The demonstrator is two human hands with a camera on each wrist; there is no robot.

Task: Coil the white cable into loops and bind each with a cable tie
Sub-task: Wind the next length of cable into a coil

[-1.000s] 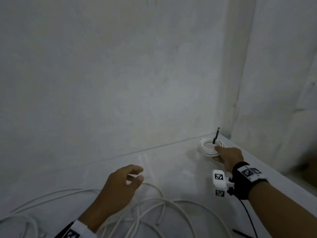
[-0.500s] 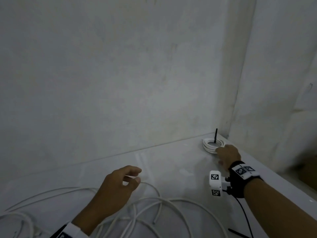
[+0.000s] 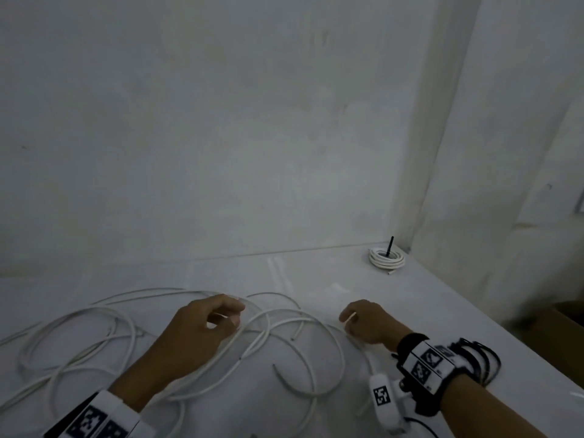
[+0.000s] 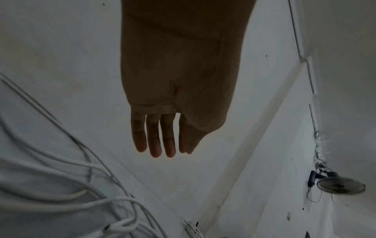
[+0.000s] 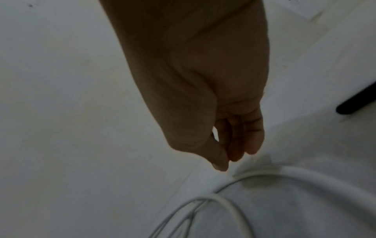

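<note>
A long loose white cable (image 3: 284,315) sprawls in wide loops over the near half of the white table (image 3: 442,311). My left hand (image 3: 234,317) hovers over these loops with relaxed fingers (image 4: 154,145) and holds nothing. My right hand (image 3: 347,320) is just above a strand of the cable (image 5: 325,181), fingers loosely curled (image 5: 252,141), nothing between them. A small finished coil (image 3: 387,259) lies in the far right corner, a black cable tie (image 3: 391,245) sticking up from it. More loose strands (image 4: 61,207) show under the left wrist.
Walls close off the table at the back and the right corner. A brown cardboard box (image 3: 562,336) sits below the table's right edge. A round fitting (image 4: 341,186) hangs on the wall. A black bar (image 5: 356,99) lies beyond the right hand.
My right hand has let go of the small coil in the far corner and drawn back to the loose cable. The left hand has come down over the loops.
</note>
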